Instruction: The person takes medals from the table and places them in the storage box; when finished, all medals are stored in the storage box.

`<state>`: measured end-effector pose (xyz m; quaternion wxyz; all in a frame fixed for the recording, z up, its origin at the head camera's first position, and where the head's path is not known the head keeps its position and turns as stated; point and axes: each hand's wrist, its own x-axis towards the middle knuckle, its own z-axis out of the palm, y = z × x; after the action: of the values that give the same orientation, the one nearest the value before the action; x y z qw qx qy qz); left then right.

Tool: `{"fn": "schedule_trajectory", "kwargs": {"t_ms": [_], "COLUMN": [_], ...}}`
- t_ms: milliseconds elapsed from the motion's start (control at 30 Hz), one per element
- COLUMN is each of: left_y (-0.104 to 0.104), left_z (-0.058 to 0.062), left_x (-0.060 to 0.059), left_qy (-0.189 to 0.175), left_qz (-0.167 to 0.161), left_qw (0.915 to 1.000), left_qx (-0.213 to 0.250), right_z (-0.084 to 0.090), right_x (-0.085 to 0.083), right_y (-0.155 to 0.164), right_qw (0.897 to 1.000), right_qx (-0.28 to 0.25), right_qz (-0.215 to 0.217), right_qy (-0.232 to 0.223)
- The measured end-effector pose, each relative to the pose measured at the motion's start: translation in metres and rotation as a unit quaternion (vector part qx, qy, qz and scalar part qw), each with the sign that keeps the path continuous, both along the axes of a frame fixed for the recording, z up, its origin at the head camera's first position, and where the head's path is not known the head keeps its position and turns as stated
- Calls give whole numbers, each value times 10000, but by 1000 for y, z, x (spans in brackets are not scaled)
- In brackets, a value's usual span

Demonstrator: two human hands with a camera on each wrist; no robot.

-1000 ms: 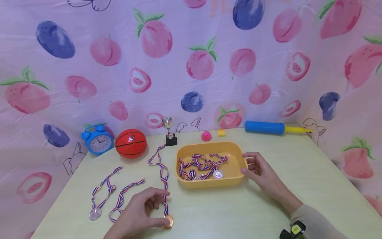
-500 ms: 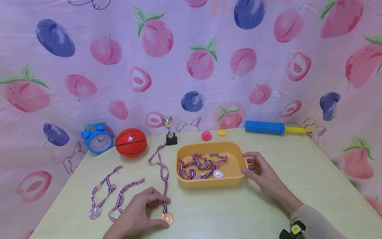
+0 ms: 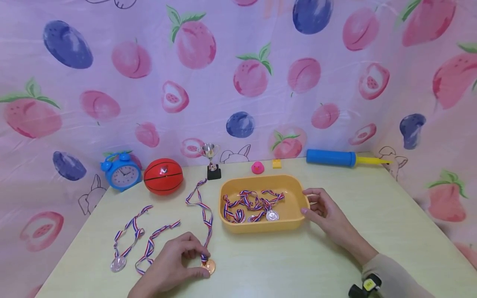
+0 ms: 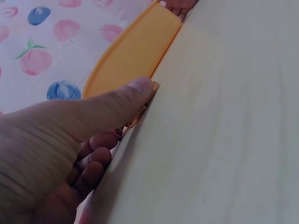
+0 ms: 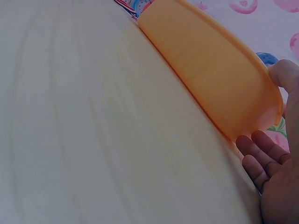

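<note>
In the head view my left hand [image 3: 169, 263] pinches a gold medal [image 3: 210, 267] between thumb and index finger, the index finger at its striped ribbon [image 3: 206, 219]. The left wrist view shows the thumb [image 4: 117, 105] along the medal's edge [image 4: 148, 103], close to the table. My right hand [image 3: 328, 215] grips the right end of a yellow plastic tray [image 3: 261, 228], the thumb [image 5: 283, 72] at its rim. Inside the tray lie several ribbons and a silver medal [image 3: 272, 215]. Left of my left hand are another silver medal [image 3: 118, 264] and a ribbon [image 3: 150, 244] whose lower end is hidden.
Along the back stand a blue alarm clock [image 3: 124, 174], a red toy basketball [image 3: 163, 177] and a small trophy [image 3: 212, 165]. Behind the tray sit a pink duck toy [image 3: 257, 167] and a yellow block [image 3: 276, 164]. A blue hand pump [image 3: 331, 157] lies at the back right.
My left index finger has drawn in onto the ribbon just above the gold medal, and the medal has shifted slightly up the view. The right hand and tray stay in place.
</note>
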<state>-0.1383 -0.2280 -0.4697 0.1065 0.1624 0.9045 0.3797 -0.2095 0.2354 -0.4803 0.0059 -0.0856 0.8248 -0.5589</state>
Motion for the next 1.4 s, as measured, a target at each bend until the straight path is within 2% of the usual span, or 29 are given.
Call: {"fn": "schedule_trajectory", "kwargs": {"t_ms": [200,500,700,1000,1267,1400], "left_y": [0,2,2,2,1,0], "left_z": [2,-2,-3,1,3,4], "left_x": [1,1,1,-2,-2,-1], "left_qy": [31,420,722,515,494,298], "left_qz": [-77,595,509,298,355,436], "left_qw": [10000,9971,9961,9980,9981,9985], "left_qx": [29,238,15,-212,-134,-176], "right_z": [-1,0,2,1,0,-1], "right_x": [0,1,1,0,0,0], "right_y": [1,0,0,0,1,1], "right_qw": [10000,10000,9999,9999,9999,9999], "right_qx": [-13,-46,-46,-22,18,18], "right_qz": [24,66,99,90,39,46], "right_qy": [23,47,110,129,109,110]}}
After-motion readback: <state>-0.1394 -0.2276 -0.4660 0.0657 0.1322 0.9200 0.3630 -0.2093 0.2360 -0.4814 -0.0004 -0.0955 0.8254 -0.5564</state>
